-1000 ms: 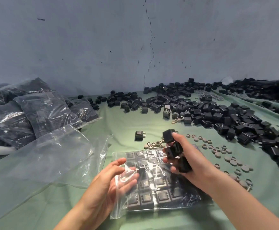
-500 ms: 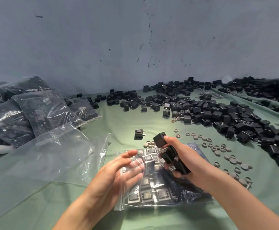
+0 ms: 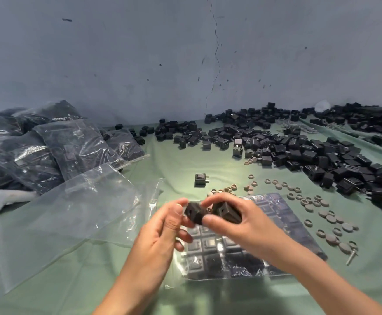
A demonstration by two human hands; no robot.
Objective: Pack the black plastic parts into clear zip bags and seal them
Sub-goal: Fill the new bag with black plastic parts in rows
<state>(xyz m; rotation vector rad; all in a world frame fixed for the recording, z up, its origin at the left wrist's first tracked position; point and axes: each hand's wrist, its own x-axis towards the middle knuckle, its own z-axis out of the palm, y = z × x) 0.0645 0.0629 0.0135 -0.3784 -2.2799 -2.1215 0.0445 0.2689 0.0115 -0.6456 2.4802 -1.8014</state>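
A clear zip bag (image 3: 283, 226) lies flat on the green table before me, with several black plastic parts lined up in rows inside. Above its left end my right hand (image 3: 237, 226) grips black plastic parts (image 3: 227, 212). My left hand (image 3: 162, 233) pinches one black part (image 3: 193, 212) right beside them, thumb and fingertips on it. Both hands meet over the bag's mouth. A big heap of loose black parts (image 3: 299, 148) spreads across the far right of the table. One single part (image 3: 200, 179) stands alone behind my hands.
Empty clear bags (image 3: 71, 212) lie to the left. Filled bags (image 3: 56, 146) are piled at the far left against the blue-grey wall. Small grey rings and discs (image 3: 321, 214) are scattered right of the bag, with a screw (image 3: 351, 258) near them.
My left hand has let go of the bag's open edge and risen to take one black part from the stack in my right hand. My right hand moved slightly left.
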